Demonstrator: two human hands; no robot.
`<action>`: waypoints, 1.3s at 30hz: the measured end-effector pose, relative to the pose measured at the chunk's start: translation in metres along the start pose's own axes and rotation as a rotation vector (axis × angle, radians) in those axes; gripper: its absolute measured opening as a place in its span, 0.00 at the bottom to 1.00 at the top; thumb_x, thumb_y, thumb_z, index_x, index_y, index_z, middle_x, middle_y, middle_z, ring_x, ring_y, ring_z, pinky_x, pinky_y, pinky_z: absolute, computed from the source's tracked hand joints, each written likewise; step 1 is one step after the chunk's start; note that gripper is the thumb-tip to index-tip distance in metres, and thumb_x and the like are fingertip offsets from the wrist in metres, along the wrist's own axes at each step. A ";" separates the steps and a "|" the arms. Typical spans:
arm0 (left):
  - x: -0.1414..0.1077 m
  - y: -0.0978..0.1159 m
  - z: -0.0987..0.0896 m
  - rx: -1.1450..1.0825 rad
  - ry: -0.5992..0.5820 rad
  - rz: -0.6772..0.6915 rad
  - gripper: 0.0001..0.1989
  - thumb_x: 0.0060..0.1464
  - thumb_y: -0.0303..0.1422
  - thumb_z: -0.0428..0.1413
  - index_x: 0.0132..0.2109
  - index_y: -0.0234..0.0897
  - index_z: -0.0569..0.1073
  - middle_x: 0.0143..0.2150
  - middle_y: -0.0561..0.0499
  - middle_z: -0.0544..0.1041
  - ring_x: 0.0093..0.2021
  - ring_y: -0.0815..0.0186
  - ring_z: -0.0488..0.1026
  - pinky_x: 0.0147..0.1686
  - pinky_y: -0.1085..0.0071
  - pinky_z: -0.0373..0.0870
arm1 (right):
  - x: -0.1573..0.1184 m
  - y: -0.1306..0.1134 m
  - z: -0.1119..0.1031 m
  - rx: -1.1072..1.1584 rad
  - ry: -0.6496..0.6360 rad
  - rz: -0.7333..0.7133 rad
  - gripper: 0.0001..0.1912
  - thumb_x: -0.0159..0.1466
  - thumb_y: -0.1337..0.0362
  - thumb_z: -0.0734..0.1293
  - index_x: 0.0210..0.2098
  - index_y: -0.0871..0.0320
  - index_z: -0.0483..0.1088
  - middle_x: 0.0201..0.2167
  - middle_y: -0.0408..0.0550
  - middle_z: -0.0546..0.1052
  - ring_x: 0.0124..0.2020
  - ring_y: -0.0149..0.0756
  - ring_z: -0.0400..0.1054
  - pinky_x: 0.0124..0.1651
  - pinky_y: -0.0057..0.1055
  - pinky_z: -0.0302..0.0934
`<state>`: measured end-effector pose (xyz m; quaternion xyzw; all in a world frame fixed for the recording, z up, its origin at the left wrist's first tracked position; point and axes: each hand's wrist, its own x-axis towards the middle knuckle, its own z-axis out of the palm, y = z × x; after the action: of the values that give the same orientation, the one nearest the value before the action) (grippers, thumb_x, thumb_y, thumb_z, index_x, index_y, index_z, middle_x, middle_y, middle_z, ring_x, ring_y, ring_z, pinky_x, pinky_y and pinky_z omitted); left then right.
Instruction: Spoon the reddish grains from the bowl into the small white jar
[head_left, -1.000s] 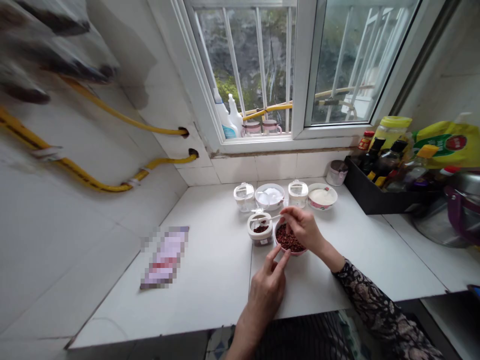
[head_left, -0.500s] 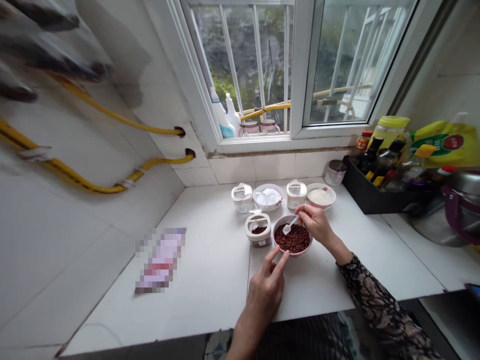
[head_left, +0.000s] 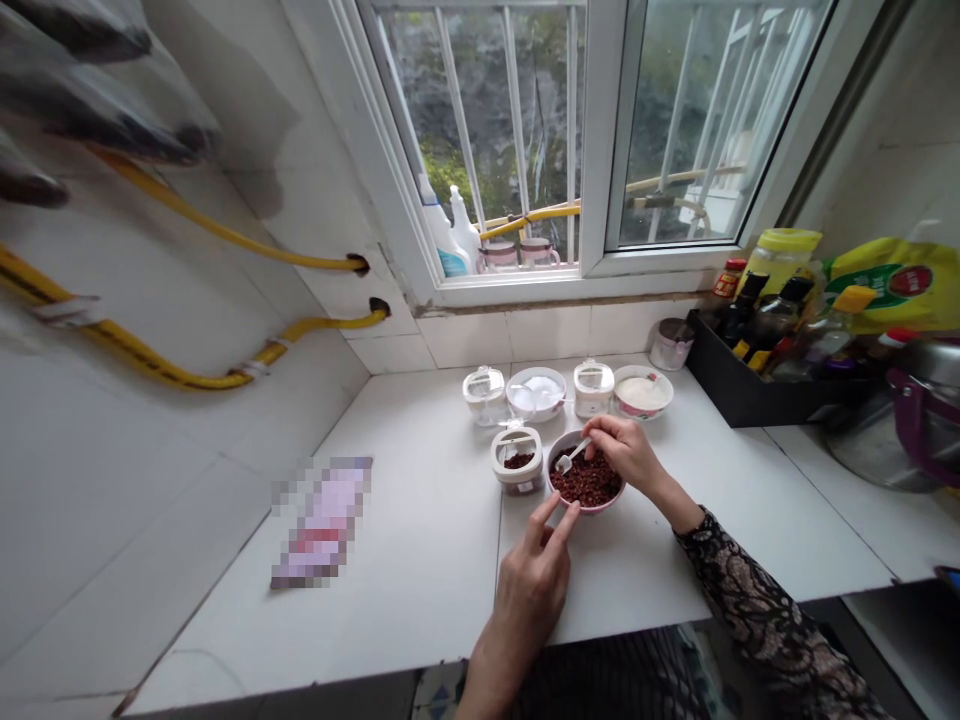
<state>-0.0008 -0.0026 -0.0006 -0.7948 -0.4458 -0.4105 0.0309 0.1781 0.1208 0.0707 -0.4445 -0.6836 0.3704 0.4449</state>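
Between its thumb and fingers, my right hand grips a small white spoon. The spoon's scoop is low at the left side of a pink bowl, at the surface of dark red-brown spice that looks like Sichuan peppercorns. Two outstretched fingers of my left hand touch the near rim of this bowl. Close on the bowl's left stands a clear seasoning jar with its lid raised and some of the same dark spice inside.
Behind are a bowl of white grains, a bowl of cream-coloured powder and two clear jars, the left jar and the middle jar. A black bottle box and steel pot stand right. A blurred-out packet lies left.
My right hand has moved slightly left and down. The spoon's scoop has shifted left, closer to the bowl's left side. My left hand stays at the near rim.
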 end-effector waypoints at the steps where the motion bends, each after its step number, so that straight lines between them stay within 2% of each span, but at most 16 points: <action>1: 0.000 0.000 0.000 0.000 -0.001 0.000 0.32 0.62 0.18 0.45 0.70 0.44 0.58 0.62 0.39 0.70 0.40 0.68 0.79 0.40 0.74 0.79 | 0.000 0.000 0.000 0.019 0.005 0.018 0.08 0.60 0.64 0.62 0.29 0.57 0.73 0.18 0.42 0.77 0.20 0.32 0.66 0.25 0.27 0.59; 8: 0.000 0.000 0.001 -0.006 0.015 0.005 0.32 0.61 0.17 0.45 0.69 0.42 0.61 0.61 0.38 0.69 0.41 0.69 0.78 0.41 0.74 0.78 | 0.004 -0.001 -0.006 0.219 0.043 0.170 0.10 0.54 0.57 0.64 0.28 0.57 0.71 0.17 0.43 0.76 0.11 0.26 0.53 0.14 0.25 0.45; 13: -0.001 -0.001 0.002 -0.001 0.008 0.003 0.32 0.62 0.18 0.45 0.70 0.43 0.59 0.61 0.38 0.70 0.40 0.68 0.78 0.42 0.72 0.79 | 0.007 -0.005 -0.005 0.323 0.061 0.190 0.12 0.54 0.55 0.67 0.29 0.58 0.71 0.18 0.44 0.77 0.10 0.25 0.55 0.13 0.24 0.48; 16: -0.002 -0.002 0.003 0.001 0.003 0.006 0.32 0.62 0.18 0.44 0.70 0.43 0.59 0.62 0.37 0.70 0.41 0.68 0.79 0.43 0.71 0.79 | 0.004 -0.011 0.005 0.328 0.079 0.100 0.14 0.58 0.53 0.66 0.33 0.58 0.71 0.21 0.44 0.79 0.11 0.26 0.57 0.14 0.24 0.51; 19: -0.002 -0.003 0.004 0.006 0.006 0.023 0.33 0.61 0.17 0.44 0.70 0.42 0.58 0.62 0.37 0.69 0.41 0.68 0.79 0.41 0.72 0.79 | -0.003 -0.019 0.020 0.201 0.075 -0.063 0.12 0.65 0.55 0.63 0.38 0.57 0.72 0.27 0.47 0.81 0.14 0.27 0.62 0.18 0.26 0.57; 22: -0.002 -0.004 0.004 0.007 0.016 0.030 0.33 0.61 0.17 0.43 0.71 0.42 0.57 0.62 0.36 0.69 0.39 0.69 0.78 0.39 0.73 0.79 | -0.010 -0.025 0.030 -0.048 -0.007 -0.307 0.10 0.67 0.61 0.62 0.38 0.55 0.74 0.32 0.50 0.82 0.26 0.35 0.74 0.32 0.31 0.67; 25: -0.002 -0.003 0.004 0.003 0.014 0.027 0.33 0.61 0.17 0.43 0.70 0.42 0.57 0.62 0.36 0.69 0.39 0.69 0.78 0.40 0.72 0.79 | -0.013 -0.025 0.027 -0.142 -0.037 -0.422 0.10 0.68 0.62 0.61 0.38 0.55 0.75 0.33 0.50 0.82 0.33 0.38 0.77 0.40 0.33 0.68; 28: -0.001 -0.002 0.003 0.001 0.008 0.018 0.31 0.61 0.17 0.44 0.69 0.41 0.60 0.61 0.37 0.69 0.41 0.68 0.78 0.42 0.71 0.79 | -0.010 -0.019 0.014 -0.063 0.063 -0.338 0.10 0.69 0.62 0.60 0.39 0.56 0.73 0.30 0.48 0.81 0.31 0.37 0.76 0.38 0.32 0.68; 31: -0.001 -0.001 0.003 0.002 0.003 0.007 0.31 0.61 0.17 0.44 0.68 0.40 0.61 0.61 0.37 0.69 0.41 0.68 0.78 0.42 0.71 0.79 | -0.004 -0.011 -0.001 -0.044 0.130 -0.210 0.09 0.67 0.62 0.61 0.36 0.56 0.72 0.24 0.45 0.78 0.25 0.36 0.72 0.32 0.31 0.66; 35: -0.001 0.000 0.002 -0.003 0.007 0.000 0.30 0.61 0.16 0.45 0.67 0.39 0.62 0.61 0.37 0.69 0.41 0.69 0.78 0.41 0.73 0.79 | 0.001 -0.003 -0.010 -0.192 0.103 -0.143 0.09 0.64 0.66 0.61 0.31 0.56 0.71 0.20 0.43 0.76 0.23 0.35 0.70 0.32 0.31 0.62; 39: -0.001 -0.001 0.002 -0.003 0.017 0.014 0.30 0.61 0.16 0.45 0.67 0.39 0.63 0.61 0.37 0.69 0.41 0.69 0.78 0.42 0.73 0.78 | 0.000 -0.002 -0.004 -0.230 0.032 -0.119 0.10 0.64 0.67 0.61 0.30 0.56 0.71 0.20 0.43 0.77 0.24 0.35 0.70 0.33 0.31 0.62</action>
<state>0.0002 -0.0017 -0.0029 -0.7945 -0.4392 -0.4178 0.0364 0.1816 0.1211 0.0741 -0.4570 -0.7396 0.2556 0.4230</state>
